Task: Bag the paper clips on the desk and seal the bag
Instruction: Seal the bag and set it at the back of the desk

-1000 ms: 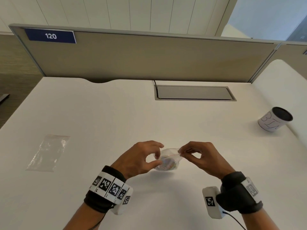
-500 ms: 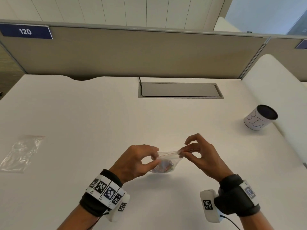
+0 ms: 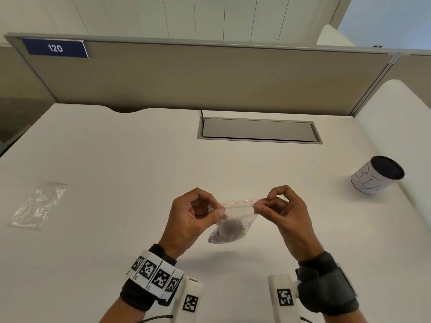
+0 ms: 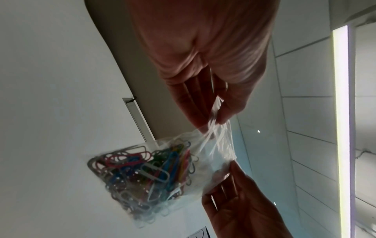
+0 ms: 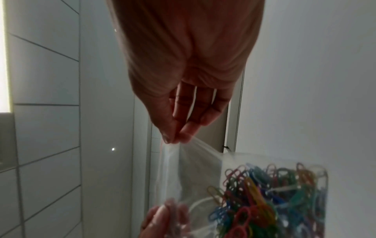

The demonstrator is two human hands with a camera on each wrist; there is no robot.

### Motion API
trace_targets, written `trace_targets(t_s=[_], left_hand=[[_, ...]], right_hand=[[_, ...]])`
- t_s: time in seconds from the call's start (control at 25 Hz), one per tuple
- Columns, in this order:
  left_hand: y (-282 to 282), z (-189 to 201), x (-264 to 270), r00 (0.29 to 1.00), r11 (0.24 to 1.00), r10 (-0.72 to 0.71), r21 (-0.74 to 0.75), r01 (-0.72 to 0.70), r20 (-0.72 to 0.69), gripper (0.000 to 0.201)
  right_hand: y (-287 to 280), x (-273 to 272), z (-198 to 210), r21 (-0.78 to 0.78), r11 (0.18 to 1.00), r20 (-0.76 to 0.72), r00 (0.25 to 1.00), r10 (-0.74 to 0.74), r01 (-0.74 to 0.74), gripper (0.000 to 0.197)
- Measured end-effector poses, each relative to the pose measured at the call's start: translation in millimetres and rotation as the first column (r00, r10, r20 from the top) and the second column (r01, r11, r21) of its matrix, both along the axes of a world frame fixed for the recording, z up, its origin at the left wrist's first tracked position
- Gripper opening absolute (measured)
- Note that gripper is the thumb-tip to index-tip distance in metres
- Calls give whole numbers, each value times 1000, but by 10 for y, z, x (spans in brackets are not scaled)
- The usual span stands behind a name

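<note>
A small clear zip bag [image 3: 235, 214] with a red seal line hangs above the white desk [image 3: 140, 183], stretched between my two hands. Several coloured paper clips [image 3: 229, 231] are heaped in its bottom; they show plainly in the left wrist view [image 4: 142, 169] and in the right wrist view [image 5: 270, 198]. My left hand [image 3: 218, 209] pinches the left end of the bag's top edge [image 4: 213, 122]. At the right end, my right hand [image 3: 256, 206] pinches the top edge [image 5: 175, 138] between thumb and fingertip. The bag's mouth is pulled taut; whether it is sealed I cannot tell.
A second, empty clear bag [image 3: 38, 205] lies flat on the desk at the left. A white cup with a dark inside [image 3: 377, 174] stands at the right edge. A grey cable hatch [image 3: 258, 130] sits at the back, before a beige partition [image 3: 210, 78].
Both hands have lifted the bag off the desk and moved apart, stretching its top edge straight. The clips have slid down into the bag's bottom.
</note>
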State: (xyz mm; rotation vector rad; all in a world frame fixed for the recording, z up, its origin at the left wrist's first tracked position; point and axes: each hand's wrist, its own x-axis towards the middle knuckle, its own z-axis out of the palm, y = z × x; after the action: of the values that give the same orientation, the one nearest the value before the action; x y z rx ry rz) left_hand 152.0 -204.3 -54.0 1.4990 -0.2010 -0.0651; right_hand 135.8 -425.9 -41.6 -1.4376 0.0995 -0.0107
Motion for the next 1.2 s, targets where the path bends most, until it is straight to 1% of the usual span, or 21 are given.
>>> trace_targets(t_s=[0.12,0.2,0.24,0.32,0.4,0.44,0.52,0.64,0.72,0.8,0.92,1.04,1.2], left_hand=[[2,-7,-39,999,999,29,-25,-30,-40,17],[19,-3,-40,998,1000,20,6,-20,-65,23],[24,7,-34,998,998,3,55,0,-66,29],[17,32,-7,997,970,-73,230,74,-14,39],[-49,66,30,982,904,-170,409,124,78,37],[-102,79,49,969,875,-208,468,125,130,34],[-203,100,83,946,844,-257,524,118,200,29],[-290,94,137,930,804,-268,590,73,250,29],[-337,97,153,925,794,-283,603,77,254,25],[-398,105,164,926,802,-294,589,103,238,20],[-482,100,163,929,808,-275,584,82,249,23],[-551,106,145,928,809,-249,587,43,277,20],[-571,155,136,926,843,-252,535,66,282,17]], right_hand=[[-2,6,47,26,999,24,999,34,-35,33],[-9,6,67,-12,998,56,996,70,-70,35],[-12,3,80,-52,995,76,993,92,-88,35],[-16,-8,111,-158,980,119,983,140,-121,34],[-23,-15,149,-261,955,161,968,191,-145,33],[-34,-19,166,-299,942,175,962,210,-151,32],[-68,-22,189,-345,926,192,954,229,-153,32],[-142,-35,208,-383,913,203,951,235,-143,31],[-182,-35,210,-412,902,211,949,233,-130,29],[-222,-26,206,-433,895,221,949,226,-112,28],[-268,-15,179,-445,891,231,951,206,-85,28],[-278,-34,143,-416,906,237,954,183,-71,29],[-301,-79,165,-360,927,219,957,191,-103,25]])
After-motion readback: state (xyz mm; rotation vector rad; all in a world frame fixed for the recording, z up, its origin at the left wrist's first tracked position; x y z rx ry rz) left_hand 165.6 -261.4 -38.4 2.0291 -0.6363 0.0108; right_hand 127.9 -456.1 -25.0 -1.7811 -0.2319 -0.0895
